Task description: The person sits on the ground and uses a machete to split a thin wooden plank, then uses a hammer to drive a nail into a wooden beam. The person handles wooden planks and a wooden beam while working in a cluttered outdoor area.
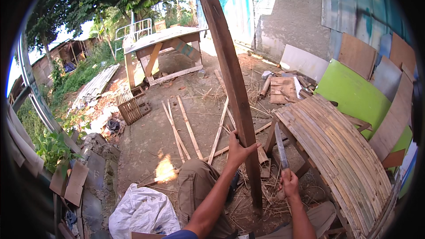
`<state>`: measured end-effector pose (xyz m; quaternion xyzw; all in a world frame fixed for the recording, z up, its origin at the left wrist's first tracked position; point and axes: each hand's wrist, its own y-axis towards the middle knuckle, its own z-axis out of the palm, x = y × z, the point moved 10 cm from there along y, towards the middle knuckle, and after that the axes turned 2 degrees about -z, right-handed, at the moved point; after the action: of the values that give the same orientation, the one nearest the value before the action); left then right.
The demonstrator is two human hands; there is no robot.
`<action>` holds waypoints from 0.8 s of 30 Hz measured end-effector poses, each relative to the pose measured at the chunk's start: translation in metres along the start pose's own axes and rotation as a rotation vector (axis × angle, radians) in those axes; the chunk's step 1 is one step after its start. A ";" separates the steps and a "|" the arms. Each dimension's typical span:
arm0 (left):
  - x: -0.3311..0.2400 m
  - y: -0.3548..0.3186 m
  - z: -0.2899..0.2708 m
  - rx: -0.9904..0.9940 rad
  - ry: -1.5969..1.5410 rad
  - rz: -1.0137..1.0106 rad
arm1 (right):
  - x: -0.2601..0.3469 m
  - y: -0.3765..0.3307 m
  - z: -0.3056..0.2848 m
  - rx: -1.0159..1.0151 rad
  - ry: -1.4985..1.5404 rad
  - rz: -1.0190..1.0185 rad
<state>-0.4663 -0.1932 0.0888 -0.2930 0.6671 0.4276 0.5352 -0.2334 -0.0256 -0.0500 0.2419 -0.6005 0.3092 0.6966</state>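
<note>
A dark wooden post rises from the ground in front of me and leans to the left at its top. My left hand grips it partway up, with the thumb across its near face; the other fingers are partly hidden. In my right hand is a machete, held by its wooden handle with the blade pointing up and away. The blade stands between the post and a bench of bamboo slats. Bamboo shavings litter the ground around the post's foot.
Long bamboo strips lie on the ground ahead. A white sack is beside my left leg. Farther off stand a slatted crate and a wooden table. Green board and other panels lean at the right.
</note>
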 end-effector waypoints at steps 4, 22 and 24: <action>0.006 -0.004 -0.010 -0.169 0.112 0.089 | 0.002 -0.001 0.005 0.003 0.006 0.009; 0.014 -0.003 0.014 -0.070 -0.113 0.076 | -0.004 0.004 -0.010 -0.037 0.015 0.009; 0.004 -0.009 0.015 -0.103 -0.018 0.018 | -0.006 0.003 -0.011 -0.038 0.010 0.008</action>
<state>-0.4529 -0.1838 0.0820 -0.3102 0.6421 0.4685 0.5214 -0.2288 -0.0164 -0.0575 0.2245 -0.6036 0.3018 0.7030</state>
